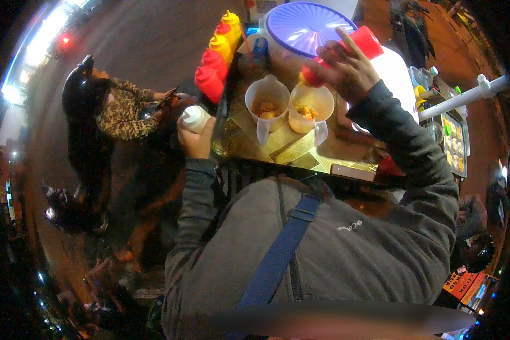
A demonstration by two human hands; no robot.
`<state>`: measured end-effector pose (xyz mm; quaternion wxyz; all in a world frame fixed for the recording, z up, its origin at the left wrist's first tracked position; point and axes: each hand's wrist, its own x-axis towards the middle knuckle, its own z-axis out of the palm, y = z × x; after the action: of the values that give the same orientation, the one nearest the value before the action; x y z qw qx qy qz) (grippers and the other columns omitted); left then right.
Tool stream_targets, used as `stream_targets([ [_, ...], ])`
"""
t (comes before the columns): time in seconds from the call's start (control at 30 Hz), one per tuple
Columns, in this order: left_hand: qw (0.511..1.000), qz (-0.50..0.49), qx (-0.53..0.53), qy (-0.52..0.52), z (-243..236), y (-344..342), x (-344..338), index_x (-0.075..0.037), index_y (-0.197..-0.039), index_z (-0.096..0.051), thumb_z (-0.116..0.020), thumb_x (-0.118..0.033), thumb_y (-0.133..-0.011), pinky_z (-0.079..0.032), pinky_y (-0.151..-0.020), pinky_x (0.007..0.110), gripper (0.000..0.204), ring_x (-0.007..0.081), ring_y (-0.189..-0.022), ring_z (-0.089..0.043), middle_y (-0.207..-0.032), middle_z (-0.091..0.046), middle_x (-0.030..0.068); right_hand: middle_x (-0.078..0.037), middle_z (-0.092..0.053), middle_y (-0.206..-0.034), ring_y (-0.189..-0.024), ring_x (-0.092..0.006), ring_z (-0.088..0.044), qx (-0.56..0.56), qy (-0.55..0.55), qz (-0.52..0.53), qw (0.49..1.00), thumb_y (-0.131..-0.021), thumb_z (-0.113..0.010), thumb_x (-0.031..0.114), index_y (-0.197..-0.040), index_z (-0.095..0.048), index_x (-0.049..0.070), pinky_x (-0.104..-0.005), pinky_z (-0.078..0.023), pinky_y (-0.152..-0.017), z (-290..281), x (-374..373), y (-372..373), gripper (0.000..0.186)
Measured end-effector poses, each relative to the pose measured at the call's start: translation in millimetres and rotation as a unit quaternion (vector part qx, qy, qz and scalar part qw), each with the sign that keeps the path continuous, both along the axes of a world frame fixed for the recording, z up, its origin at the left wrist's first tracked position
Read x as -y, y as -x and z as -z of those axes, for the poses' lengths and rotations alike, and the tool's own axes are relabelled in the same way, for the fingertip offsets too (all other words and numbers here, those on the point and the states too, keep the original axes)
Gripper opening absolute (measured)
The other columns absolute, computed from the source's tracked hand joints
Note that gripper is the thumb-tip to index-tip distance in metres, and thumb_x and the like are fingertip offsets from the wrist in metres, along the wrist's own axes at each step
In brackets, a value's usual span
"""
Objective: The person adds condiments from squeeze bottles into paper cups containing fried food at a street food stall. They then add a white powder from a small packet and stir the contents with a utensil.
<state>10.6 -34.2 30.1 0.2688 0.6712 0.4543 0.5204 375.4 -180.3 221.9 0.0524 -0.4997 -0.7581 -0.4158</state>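
Observation:
My right hand (348, 71) grips a red squeeze bottle (369, 41), tipped nozzle-down over the right translucent pitcher (297, 119), which holds some pale orange food (308, 113). A second translucent pitcher (256, 99) with brownish contents stands beside it on the patterned cart top (286, 148). My left hand (193, 141) holds a white squeeze bottle (195, 118) upright at the cart's left edge. Red squeeze bottles (208, 85) and yellow ones (221, 48) line that edge behind it. A large tub with a purple lid (306, 25) sits at the back.
A person in camouflage (124, 110) is close on the left, by a dark motorbike. A white pole (459, 96) juts rightward near trays of small items (454, 144). A dark phone-like slab (351, 173) lies at the front edge. The road (124, 51) surrounds the cart.

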Motion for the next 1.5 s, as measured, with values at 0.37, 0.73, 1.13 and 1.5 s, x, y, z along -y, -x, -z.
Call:
stream_targets([
  [0.37, 0.999, 0.016, 0.021, 0.029, -6, 0, 1, -0.001, -0.119, -0.057, -0.09, -0.019, -0.068, -0.052, -0.089, 0.037, 0.063, 0.0219, -0.097, -0.066, -0.112, -0.066, 0.0122, -0.008, -0.067, -0.116, -0.114, -0.0276, -0.062, -0.019, 0.09, 0.005, 0.996, -0.075, -0.073, 0.003, -0.123, -0.062, 0.021, -0.0517, -0.03, -0.118, -7, -28, 30, 0.052],
  [0.73, 0.97, -0.001, 0.23, -0.074, -66, 19, 16, -0.002, -0.121, -0.055, -0.089, -0.02, -0.073, -0.05, -0.092, 0.037, 0.061, 0.0205, -0.101, -0.063, -0.114, -0.063, 0.0087, -0.015, -0.065, -0.118, -0.105, -0.0238, -0.067, -0.72, 0.295, -0.132, 0.615, -0.077, -0.087, 0.029, -0.131, -0.049, 0.005, -0.0391, -0.056, -0.089, -9, -114, 97, 0.071],
  [1.13, 0.977, -0.005, 0.21, 0.039, -97, 85, 83, -0.003, -0.126, -0.053, -0.085, -0.013, -0.075, -0.05, -0.093, 0.036, 0.061, 0.0189, -0.105, -0.061, -0.117, -0.061, 0.0077, -0.018, -0.064, -0.113, -0.11, -0.0343, -0.064, -0.56, 0.262, -0.151, 0.771, -0.063, -0.092, 0.03, -0.128, -0.043, 0.002, -0.0387, -0.052, -0.093, 83, -181, 185, 0.086],
  [1.5, 0.968, 0.026, 0.238, 0.072, -88, 84, 88, -0.004, -0.129, -0.051, -0.086, -0.012, -0.074, -0.05, -0.094, 0.035, 0.065, 0.0185, -0.105, -0.06, -0.117, -0.06, 0.0066, -0.023, -0.065, -0.109, -0.107, -0.0367, -0.064, -0.431, 0.298, -0.05, 0.85, -0.068, -0.086, 0.031, -0.116, -0.055, 0.003, -0.0433, -0.055, -0.088, 66, -166, 195, 0.064],
])
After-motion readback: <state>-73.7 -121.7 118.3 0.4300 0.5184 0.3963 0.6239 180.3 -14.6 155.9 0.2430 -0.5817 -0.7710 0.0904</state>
